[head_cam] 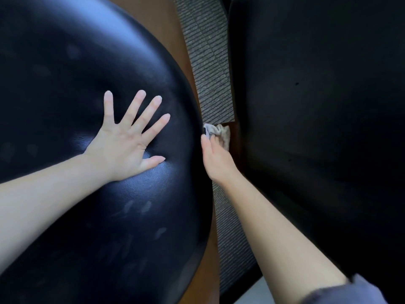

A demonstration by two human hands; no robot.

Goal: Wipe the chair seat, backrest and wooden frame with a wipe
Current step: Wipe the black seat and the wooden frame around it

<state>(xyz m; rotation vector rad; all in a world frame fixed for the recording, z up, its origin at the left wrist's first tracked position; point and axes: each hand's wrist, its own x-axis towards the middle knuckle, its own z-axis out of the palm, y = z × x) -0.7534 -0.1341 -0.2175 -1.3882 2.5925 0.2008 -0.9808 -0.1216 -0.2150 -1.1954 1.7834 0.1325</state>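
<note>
**While Braced on the Seat, Wiping in the Gap**

Glossy black, domed and finely grained across the chair seat (87, 84), with dull smudges. Pressed flat on it with the left hand (125, 139), fingers straight and splayed wide. Gripping a crumpled pale wipe (219, 131) with the right hand (217, 160), low in the narrow gap between seat edge and dark brown wooden frame (235, 137), over ribbed grey carpet (210, 62).

Single wide-angle view, worn on the head, aimed steeply downward, held close above a black chair seat (65, 84), edges bowed by the lens, both forearms (43, 194) cut by the lower edge, ribbed carpet (210, 73) glimpsed between the seat and a second dark cushion (317, 128)
</note>
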